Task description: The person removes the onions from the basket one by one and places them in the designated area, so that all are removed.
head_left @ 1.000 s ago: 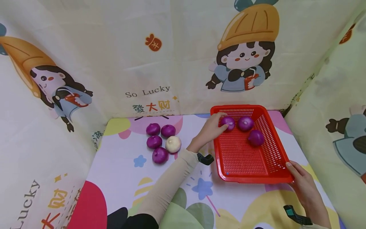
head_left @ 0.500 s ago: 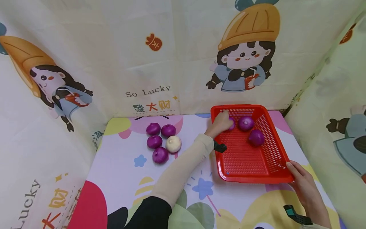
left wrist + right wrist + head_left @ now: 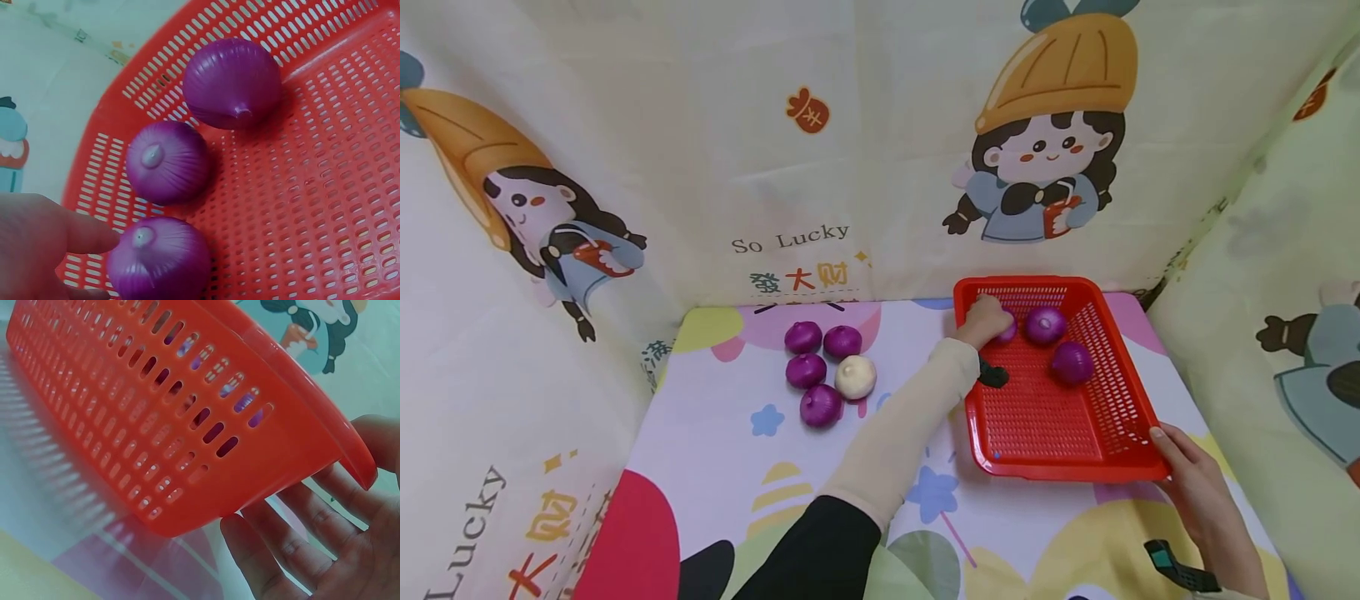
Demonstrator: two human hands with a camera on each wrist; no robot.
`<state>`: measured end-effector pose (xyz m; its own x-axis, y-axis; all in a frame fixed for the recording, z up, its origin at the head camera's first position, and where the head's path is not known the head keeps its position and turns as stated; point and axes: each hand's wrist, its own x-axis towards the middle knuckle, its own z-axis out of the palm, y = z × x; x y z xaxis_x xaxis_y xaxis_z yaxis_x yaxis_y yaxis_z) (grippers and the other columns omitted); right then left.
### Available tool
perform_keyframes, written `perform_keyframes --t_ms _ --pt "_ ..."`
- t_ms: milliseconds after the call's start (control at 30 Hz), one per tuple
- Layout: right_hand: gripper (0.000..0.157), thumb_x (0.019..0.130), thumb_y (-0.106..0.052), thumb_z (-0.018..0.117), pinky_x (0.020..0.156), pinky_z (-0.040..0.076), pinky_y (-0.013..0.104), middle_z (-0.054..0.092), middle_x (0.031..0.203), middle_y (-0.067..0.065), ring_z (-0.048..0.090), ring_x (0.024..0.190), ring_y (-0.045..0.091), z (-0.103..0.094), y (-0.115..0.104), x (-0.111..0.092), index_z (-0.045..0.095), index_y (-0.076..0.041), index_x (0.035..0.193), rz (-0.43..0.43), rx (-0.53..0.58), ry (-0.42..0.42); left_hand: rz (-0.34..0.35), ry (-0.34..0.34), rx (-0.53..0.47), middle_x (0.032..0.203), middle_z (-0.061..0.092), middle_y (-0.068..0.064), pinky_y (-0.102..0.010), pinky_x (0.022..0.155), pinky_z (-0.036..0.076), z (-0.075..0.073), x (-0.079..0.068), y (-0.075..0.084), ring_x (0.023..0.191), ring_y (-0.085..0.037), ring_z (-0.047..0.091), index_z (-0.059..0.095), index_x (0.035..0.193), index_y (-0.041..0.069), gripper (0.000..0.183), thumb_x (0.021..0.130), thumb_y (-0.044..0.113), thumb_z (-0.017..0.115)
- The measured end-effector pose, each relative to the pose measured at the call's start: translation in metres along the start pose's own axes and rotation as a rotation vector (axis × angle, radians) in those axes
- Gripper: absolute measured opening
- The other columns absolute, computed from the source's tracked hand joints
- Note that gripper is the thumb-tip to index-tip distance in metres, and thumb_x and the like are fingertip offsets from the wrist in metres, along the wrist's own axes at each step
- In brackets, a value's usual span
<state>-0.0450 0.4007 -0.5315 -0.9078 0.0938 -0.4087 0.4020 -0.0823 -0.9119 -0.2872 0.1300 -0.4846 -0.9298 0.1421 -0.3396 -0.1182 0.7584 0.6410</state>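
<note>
My left hand [image 3: 985, 321] reaches over the back-left corner of a red plastic basket [image 3: 1045, 425]. Its fingers [image 3: 90, 234] touch one side of a purple onion [image 3: 159, 265]; I cannot tell whether they close round it. Beside that onion lies another purple onion [image 3: 1045, 325], with a third purple onion [image 3: 1072, 362] nearer the basket's right wall. My right hand [image 3: 1198, 479] holds the basket's front-right corner. In the right wrist view its thumb lies over the rim and its fingers [image 3: 256, 550] support the corner from below.
Left of the basket, several purple onions [image 3: 821, 406] and one white onion [image 3: 855, 377] sit grouped on the patterned tablecloth [image 3: 715, 433]. Printed cloth walls [image 3: 700, 150] rise behind and at both sides, and the basket's far edge stands close to the back one.
My left hand has moved further into the basket's corner and turned over the left onion, hiding more of it. My right hand and the basket have stayed still.
</note>
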Motion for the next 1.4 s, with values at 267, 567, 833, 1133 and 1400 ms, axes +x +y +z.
perform_keyframes --t_ms 267,567,833,1133,1400 --pt "0.013 0.109 -0.036 0.051 0.073 0.06 0.017 0.067 0.101 -0.03 0.068 0.087 -0.002 0.003 0.0 0.001 0.059 -0.043 0.117 0.013 -0.011 0.01 -0.079 -0.033 -0.002 0.097 0.065 -0.011 -0.028 0.072 0.052 0.018 0.025 -0.01 0.081 -0.021 0.059 0.024 0.161 -0.002 0.08 0.095 0.023 0.062" --pt "0.014 0.108 -0.039 0.053 0.073 0.06 0.016 0.066 0.101 -0.031 0.067 0.087 -0.003 0.005 -0.001 0.002 0.058 -0.042 0.121 0.015 -0.022 0.031 -0.087 0.007 0.009 0.127 0.07 -0.014 -0.034 0.101 0.056 0.021 0.024 -0.009 0.115 -0.027 0.068 0.027 0.16 -0.001 0.08 0.095 0.028 0.063" --pt "0.013 0.108 -0.039 0.052 0.073 0.06 0.016 0.066 0.101 -0.031 0.068 0.087 -0.002 0.005 0.001 0.002 0.059 -0.042 0.119 0.014 -0.021 0.029 -0.047 0.031 -0.044 0.142 0.063 -0.017 -0.033 0.111 0.051 0.007 -0.002 -0.004 0.129 -0.027 0.063 0.029 0.159 -0.003 0.086 0.093 0.03 0.071" --pt "0.011 0.108 -0.039 0.053 0.072 0.06 0.018 0.068 0.099 -0.028 0.069 0.085 -0.001 0.003 0.001 0.001 0.062 -0.043 0.114 0.023 -0.003 0.035 0.093 -0.062 -0.307 0.12 0.062 -0.017 -0.037 0.092 0.061 -0.01 -0.017 -0.008 0.097 -0.022 0.056 0.051 0.132 -0.005 0.051 0.093 0.017 0.076" --pt "0.011 0.108 -0.04 0.053 0.072 0.06 0.017 0.067 0.098 -0.029 0.068 0.085 -0.001 0.003 0.001 0.0 0.06 -0.043 0.115 0.034 -0.008 0.047 0.197 -0.219 -0.437 0.126 0.065 -0.014 -0.041 0.1 0.06 -0.027 -0.025 -0.019 0.104 -0.022 0.064 0.058 0.137 -0.001 0.051 0.092 0.015 0.078"
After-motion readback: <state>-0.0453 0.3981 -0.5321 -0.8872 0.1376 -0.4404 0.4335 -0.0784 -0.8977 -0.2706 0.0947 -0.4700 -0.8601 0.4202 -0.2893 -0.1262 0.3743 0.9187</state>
